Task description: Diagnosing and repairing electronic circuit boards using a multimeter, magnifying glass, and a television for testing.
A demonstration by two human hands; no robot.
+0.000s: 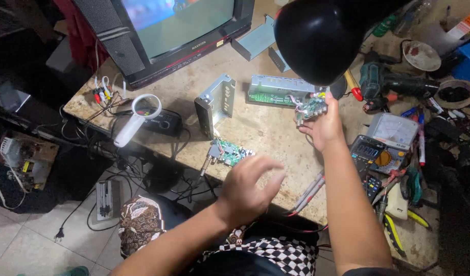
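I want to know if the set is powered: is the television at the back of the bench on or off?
On. The television screen glows with a pale green and blue picture, brighter than the dark casing around it.

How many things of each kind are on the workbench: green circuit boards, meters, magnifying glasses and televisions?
Green circuit boards: 3, one held in the right hand at, one in the metal tray, one near the left hand at
Meters: 2
Magnifying glasses: 1
Televisions: 1
Total: 7
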